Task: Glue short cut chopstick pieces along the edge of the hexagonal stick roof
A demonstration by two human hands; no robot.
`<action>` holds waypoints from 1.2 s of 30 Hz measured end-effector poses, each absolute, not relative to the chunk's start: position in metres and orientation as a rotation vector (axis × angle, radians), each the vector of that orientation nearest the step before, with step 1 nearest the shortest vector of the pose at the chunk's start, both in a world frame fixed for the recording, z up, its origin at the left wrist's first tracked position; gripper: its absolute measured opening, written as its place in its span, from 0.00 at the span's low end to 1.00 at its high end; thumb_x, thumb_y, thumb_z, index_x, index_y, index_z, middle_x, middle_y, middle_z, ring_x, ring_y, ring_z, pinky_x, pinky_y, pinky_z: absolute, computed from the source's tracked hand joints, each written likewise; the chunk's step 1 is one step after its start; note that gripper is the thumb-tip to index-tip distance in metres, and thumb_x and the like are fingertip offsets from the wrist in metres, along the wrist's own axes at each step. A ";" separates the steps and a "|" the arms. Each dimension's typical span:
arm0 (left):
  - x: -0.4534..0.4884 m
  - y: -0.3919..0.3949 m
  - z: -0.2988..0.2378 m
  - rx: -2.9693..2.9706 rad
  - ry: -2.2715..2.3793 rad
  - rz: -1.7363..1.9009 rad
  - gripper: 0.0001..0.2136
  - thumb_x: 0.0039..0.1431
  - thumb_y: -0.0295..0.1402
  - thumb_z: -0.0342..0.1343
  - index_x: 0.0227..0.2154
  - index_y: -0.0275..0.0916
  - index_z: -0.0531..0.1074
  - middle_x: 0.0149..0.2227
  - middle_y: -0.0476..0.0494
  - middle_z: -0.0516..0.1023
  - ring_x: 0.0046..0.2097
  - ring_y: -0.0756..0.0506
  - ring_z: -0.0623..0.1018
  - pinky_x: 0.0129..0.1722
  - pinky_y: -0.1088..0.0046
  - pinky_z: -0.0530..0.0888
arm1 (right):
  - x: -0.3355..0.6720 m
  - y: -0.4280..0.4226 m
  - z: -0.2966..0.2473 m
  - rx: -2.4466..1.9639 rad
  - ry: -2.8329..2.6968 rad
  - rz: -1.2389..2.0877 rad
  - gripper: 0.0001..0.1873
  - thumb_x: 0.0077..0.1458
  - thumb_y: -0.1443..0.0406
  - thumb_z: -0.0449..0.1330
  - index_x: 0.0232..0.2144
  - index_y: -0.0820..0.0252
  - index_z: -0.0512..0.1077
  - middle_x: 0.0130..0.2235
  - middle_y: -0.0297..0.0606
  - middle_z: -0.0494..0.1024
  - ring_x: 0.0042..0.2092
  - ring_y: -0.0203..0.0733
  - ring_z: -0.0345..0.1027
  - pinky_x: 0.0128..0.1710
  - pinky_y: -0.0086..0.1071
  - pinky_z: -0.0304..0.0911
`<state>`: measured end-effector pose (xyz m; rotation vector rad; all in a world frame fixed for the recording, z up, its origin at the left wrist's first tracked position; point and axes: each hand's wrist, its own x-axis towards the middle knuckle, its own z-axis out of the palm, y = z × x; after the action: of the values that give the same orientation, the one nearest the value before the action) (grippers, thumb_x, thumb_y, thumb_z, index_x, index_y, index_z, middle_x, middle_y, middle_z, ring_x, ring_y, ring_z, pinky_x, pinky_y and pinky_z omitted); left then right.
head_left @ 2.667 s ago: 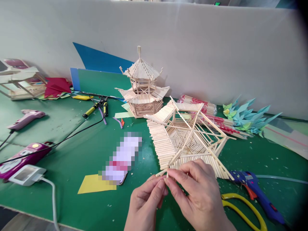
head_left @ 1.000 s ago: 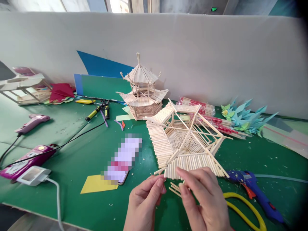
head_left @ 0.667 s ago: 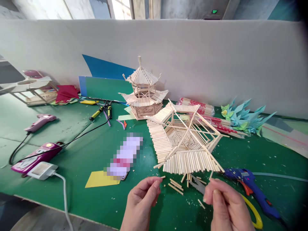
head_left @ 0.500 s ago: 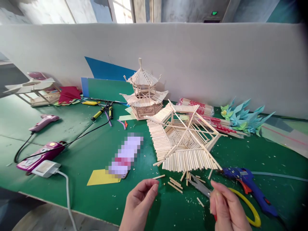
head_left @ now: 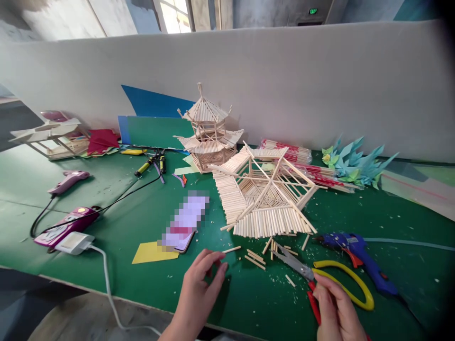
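My left hand hovers over the table's front part, thumb and forefinger apart, with nothing seen between them. Just beyond its forefinger lies a short wooden stick. My right hand is closed in a pinch; whatever is in its fingers is hidden. It covers part of the scissors, which have a yellow and a red handle and lie with blades apart. Several cut sticks are by the blades. Behind them stands a hexagonal stick-built roof frame, partly covered with rows of sticks.
A blue glue gun lies right of the scissors. A phone and yellow paper are left of my left hand. Further back stand a stick pagoda, bagged sticks and blue folded paper. A power strip sits at left.
The whole view has shifted slightly. My left thumb and forefinger have spread apart. My right hand has moved a little away from the scissors' blades, and more of the red handle shows.
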<state>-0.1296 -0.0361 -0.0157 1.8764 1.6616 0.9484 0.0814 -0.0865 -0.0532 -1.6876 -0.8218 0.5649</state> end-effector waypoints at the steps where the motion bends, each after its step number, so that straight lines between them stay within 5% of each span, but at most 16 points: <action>1: -0.131 -0.034 -0.015 2.002 1.666 0.876 0.06 0.55 0.30 0.49 0.32 0.40 0.71 0.29 0.44 0.71 0.28 0.48 0.72 0.27 0.73 0.71 | 0.084 -0.087 -0.055 -1.669 -0.881 0.540 0.14 0.53 0.55 0.51 0.34 0.57 0.69 0.37 0.40 0.69 0.34 0.40 0.64 0.27 0.28 0.63; 4: -0.133 -0.027 -0.015 2.213 1.631 0.736 0.07 0.55 0.29 0.48 0.31 0.39 0.72 0.31 0.41 0.73 0.33 0.44 0.73 0.32 0.68 0.71 | 0.093 -0.085 -0.064 -1.587 -1.040 0.433 0.10 0.53 0.60 0.53 0.36 0.58 0.68 0.38 0.41 0.67 0.36 0.40 0.63 0.29 0.30 0.64; 13: -0.105 -0.021 -0.016 2.535 1.430 0.521 0.11 0.57 0.26 0.45 0.30 0.37 0.73 0.29 0.40 0.73 0.32 0.43 0.68 0.31 0.65 0.66 | 0.095 -0.080 -0.071 -1.556 -1.041 0.430 0.21 0.52 0.62 0.55 0.48 0.59 0.60 0.41 0.42 0.65 0.38 0.40 0.62 0.36 0.34 0.63; 20: -0.071 -0.034 -0.014 2.710 1.220 0.406 0.12 0.58 0.27 0.44 0.24 0.37 0.70 0.26 0.44 0.71 0.31 0.45 0.66 0.31 0.67 0.63 | 0.107 -0.088 -0.048 -1.623 -1.198 0.439 0.11 0.55 0.61 0.51 0.36 0.59 0.69 0.21 0.31 0.70 0.22 0.33 0.65 0.21 0.23 0.63; 27: -0.035 -0.039 -0.023 2.957 0.974 0.369 0.09 0.58 0.25 0.44 0.35 0.34 0.70 0.28 0.44 0.70 0.30 0.45 0.65 0.30 0.66 0.62 | 0.151 -0.083 -0.049 -1.633 -1.545 -0.015 0.10 0.54 0.62 0.52 0.36 0.61 0.68 0.34 0.42 0.75 0.31 0.39 0.69 0.31 0.29 0.65; 36: -0.018 -0.028 -0.032 2.979 1.213 0.330 0.10 0.57 0.24 0.45 0.40 0.31 0.67 0.34 0.41 0.70 0.36 0.42 0.67 0.34 0.64 0.64 | 0.148 -0.020 -0.037 -1.585 -2.037 0.116 0.09 0.55 0.69 0.51 0.36 0.61 0.70 0.35 0.39 0.74 0.38 0.40 0.67 0.38 0.32 0.63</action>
<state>-0.0180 -0.0283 -0.0317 2.9790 1.2133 0.3295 0.1483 -0.0196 -0.0366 -1.5852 -2.0367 0.1163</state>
